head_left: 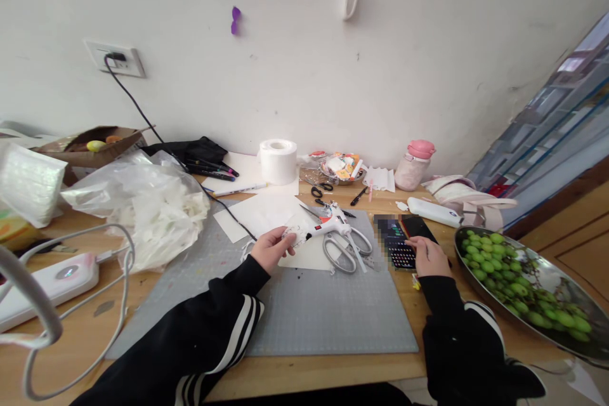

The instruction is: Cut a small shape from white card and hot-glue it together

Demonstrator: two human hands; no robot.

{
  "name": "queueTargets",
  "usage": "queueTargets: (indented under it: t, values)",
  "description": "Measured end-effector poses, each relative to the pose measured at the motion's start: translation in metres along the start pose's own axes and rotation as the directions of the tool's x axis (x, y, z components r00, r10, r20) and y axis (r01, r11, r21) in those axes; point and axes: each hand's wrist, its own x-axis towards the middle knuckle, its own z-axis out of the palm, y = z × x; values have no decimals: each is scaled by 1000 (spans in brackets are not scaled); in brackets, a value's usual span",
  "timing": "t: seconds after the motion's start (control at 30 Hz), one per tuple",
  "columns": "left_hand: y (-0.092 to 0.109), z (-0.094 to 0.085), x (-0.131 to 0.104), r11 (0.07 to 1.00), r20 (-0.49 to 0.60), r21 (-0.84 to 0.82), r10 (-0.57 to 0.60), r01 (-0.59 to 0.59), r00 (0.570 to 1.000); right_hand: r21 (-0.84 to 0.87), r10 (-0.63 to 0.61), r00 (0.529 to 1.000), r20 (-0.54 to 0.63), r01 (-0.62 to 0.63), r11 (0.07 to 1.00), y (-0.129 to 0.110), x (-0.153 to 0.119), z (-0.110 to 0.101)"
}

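My left hand (273,248) pinches a small white paper cutout (295,236) with dark marks, just left of a white glue gun (333,223). The glue gun lies over grey-handled scissors (340,255), with a glue stick (358,250) showing behind it. My right hand (431,257) reaches over a phone (404,254) with a lit screen; its index finger points at the screen and it appears to hold nothing. Whether the fingertip touches the glass, I cannot tell. White paper sheets (257,212) lie under the tools on a grey cutting mat (333,317).
Green grapes (518,292) fill a metal bowl (547,254) at right. A pink-lidded bottle (413,165), a paper roll (278,162) and black scissors (321,190) stand or lie at the back. Plastic bags (162,222) and a cabled white device (52,285) occupy the left.
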Motion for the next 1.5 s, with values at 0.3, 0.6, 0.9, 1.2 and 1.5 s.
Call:
queueTargets:
  t: [0.3,0.6,0.9,1.2,1.5]
  values:
    - [1,1,0,1000,15,-15,6,-6,1000,-11,8,1000,-1,-8,1000,0,0,0]
    - [3,2,-1,999,31,-36,5,-4,1000,-27,-45,999,29,45,999,0,-2,5]
    - [2,2,0,996,52,-79,-23,28,998,-48,-42,999,34,44,998,-2,-3,4]
    - [2,1,-1,993,49,-111,-31,36,998,-12,-52,998,20,52,999,-2,-1,0]
    - [-2,1,1,991,46,-129,-25,31,999,65,-113,994,13,112,992,-5,-2,-2]
